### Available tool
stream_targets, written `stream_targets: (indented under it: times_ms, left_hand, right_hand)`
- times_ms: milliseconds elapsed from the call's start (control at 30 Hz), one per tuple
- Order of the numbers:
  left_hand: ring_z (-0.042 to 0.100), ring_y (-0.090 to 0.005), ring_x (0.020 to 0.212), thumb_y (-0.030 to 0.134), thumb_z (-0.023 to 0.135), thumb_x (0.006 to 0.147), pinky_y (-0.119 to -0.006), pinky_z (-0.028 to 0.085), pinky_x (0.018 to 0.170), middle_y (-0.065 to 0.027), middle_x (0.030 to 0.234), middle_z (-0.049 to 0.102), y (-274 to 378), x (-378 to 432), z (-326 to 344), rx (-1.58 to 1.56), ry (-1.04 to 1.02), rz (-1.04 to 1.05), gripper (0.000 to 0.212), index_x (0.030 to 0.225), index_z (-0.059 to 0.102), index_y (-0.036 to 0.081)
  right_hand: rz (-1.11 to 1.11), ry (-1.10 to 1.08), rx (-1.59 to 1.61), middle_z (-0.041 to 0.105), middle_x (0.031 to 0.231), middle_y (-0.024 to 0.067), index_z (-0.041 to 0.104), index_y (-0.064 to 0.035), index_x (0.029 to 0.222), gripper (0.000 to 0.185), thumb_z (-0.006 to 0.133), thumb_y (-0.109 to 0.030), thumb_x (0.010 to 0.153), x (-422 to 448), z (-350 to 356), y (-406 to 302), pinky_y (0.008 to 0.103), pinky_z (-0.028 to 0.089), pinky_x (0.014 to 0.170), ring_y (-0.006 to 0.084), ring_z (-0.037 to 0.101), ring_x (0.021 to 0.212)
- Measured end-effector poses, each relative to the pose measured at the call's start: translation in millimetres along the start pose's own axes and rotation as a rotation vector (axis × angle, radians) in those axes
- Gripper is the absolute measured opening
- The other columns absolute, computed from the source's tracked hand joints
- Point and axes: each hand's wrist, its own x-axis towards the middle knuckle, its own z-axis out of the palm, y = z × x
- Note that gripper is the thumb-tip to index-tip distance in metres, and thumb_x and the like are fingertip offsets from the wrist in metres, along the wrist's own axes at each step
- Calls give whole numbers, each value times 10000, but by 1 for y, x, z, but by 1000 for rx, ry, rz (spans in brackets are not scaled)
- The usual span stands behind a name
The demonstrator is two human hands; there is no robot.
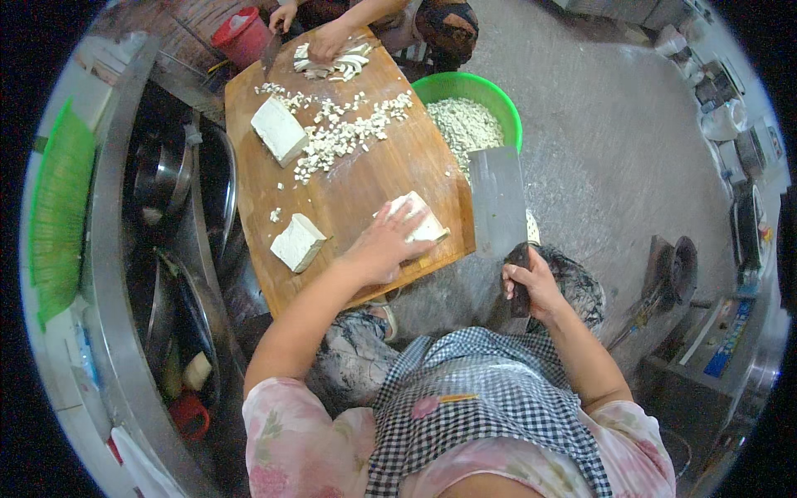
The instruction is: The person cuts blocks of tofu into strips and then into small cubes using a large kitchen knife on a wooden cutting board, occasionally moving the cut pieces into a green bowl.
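My left hand (383, 246) lies flat, fingers spread, on a white block that looks like tofu (416, 215), near the close right corner of a wooden board (348, 199). My right hand (532, 280) grips the dark handle of a broad cleaver (498, 202), whose blade is held just off the board's right edge. A smaller white block (297, 243) rests on the board to the left of my left hand, and a larger one (279, 132) lies farther back. Small white cubes (342, 140) are strewn across the board's middle.
Across the board, a co-worker's hand (330, 42) presses on white strips (348, 62), beside another blade (271, 53). A green basin (514, 112) of small white pieces stands right of the board. Left are a red bucket (240, 40) and a metal counter edge (103, 249) with dark pans.
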Motion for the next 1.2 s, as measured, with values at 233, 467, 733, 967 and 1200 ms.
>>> stream_targets:
  times_ms: [233, 467, 733, 967, 1200]
  left_hand:
    - [141, -471, 1355, 329, 531, 904, -492, 162, 1101, -308, 1458, 170, 34, 26, 64, -575, 611, -938, 586, 1382, 354, 39]
    - [156, -472, 1348, 320, 552, 899, -526, 192, 1084, -268, 1475, 170, 16, 58, 71, -634, 557, -589, 574, 1380, 367, 68]
    - [148, -443, 1367, 475, 434, 915, -575, 141, 1086, -205, 1489, 209, 26, 74, 68, -30, 331, -653, 607, 1403, 360, 123]
    - [159, -444, 1363, 451, 445, 918, -564, 159, 1088, -208, 1481, 232, 25, 77, 65, -52, 316, -642, 592, 1409, 352, 134]
    - [167, -472, 1347, 359, 512, 894, -535, 178, 1094, -220, 1471, 241, 27, 74, 65, -90, 346, -602, 572, 1393, 372, 116]
  right_hand:
    - [187, 12, 10, 459, 621, 13, 415, -90, 905, 192, 592, -163, 882, 1, 26, 15, 265, 394, 421, 113, 438, 469]
    - [163, 35, 64, 433, 613, 5, 418, -87, 915, 181, 585, -150, 884, 0, 22, 20, 264, 383, 412, 105, 422, 467]
    - [189, 19, 152, 426, 618, 10, 408, -95, 931, 180, 578, -141, 894, -3, 17, 31, 259, 375, 414, 110, 419, 464]
    - [218, 8, 187, 429, 628, 7, 397, -98, 915, 191, 578, -153, 897, -2, 15, 35, 257, 389, 416, 104, 425, 467]
    - [178, 50, 175, 435, 628, 2, 409, -96, 926, 179, 576, -156, 897, 17, 30, 31, 256, 391, 413, 95, 430, 473]
